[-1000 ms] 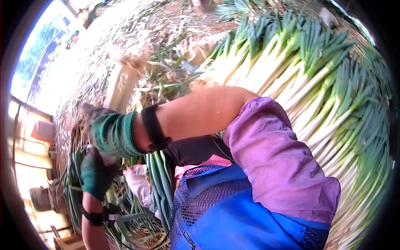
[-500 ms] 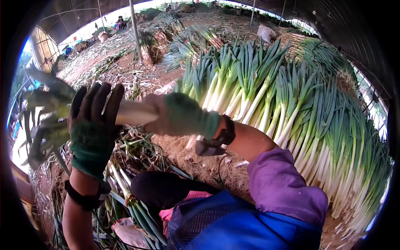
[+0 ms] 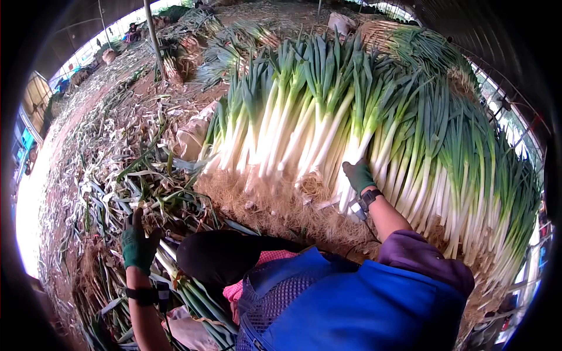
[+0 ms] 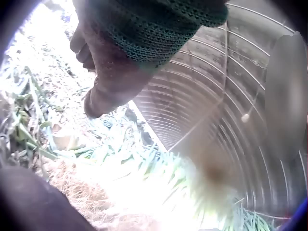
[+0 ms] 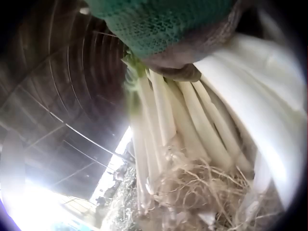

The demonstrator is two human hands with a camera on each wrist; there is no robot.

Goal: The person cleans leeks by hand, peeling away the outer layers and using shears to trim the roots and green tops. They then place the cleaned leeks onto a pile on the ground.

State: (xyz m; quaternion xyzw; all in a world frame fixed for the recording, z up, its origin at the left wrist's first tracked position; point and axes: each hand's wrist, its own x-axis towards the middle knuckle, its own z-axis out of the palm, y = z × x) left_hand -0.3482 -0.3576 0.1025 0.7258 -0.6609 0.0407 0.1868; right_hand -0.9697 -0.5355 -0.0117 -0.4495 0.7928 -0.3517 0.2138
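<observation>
My right hand (image 3: 359, 175), in a green glove (image 5: 168, 24), grips white leek stalks (image 3: 346, 196) at the front of a long row of leeks (image 3: 310, 117). Thick white stalks (image 5: 260, 106) come out from under it in the right wrist view, beside thinner ones with matted roots (image 5: 197, 187). The far fingers are hidden there. My left hand (image 3: 139, 243) hovers over loose leaves left of my knee, fingers apart and holding nothing. Its thumb and bent fingertips show in the left wrist view, where the hand (image 4: 120, 62) is also empty.
Tangled leaves and trimmings (image 3: 146, 181) cover the ground at left. A pale sack (image 3: 193, 134) lies at the row's left end, and another (image 3: 341, 23) behind it. More leek bundles (image 3: 404, 44) lie farther back; a metal pole (image 3: 153, 38) stands at upper left.
The leeks held between both hands at left have left that spot. My right hand has moved right to the row, while my left hand has let go and lowered. The head view has shifted.
</observation>
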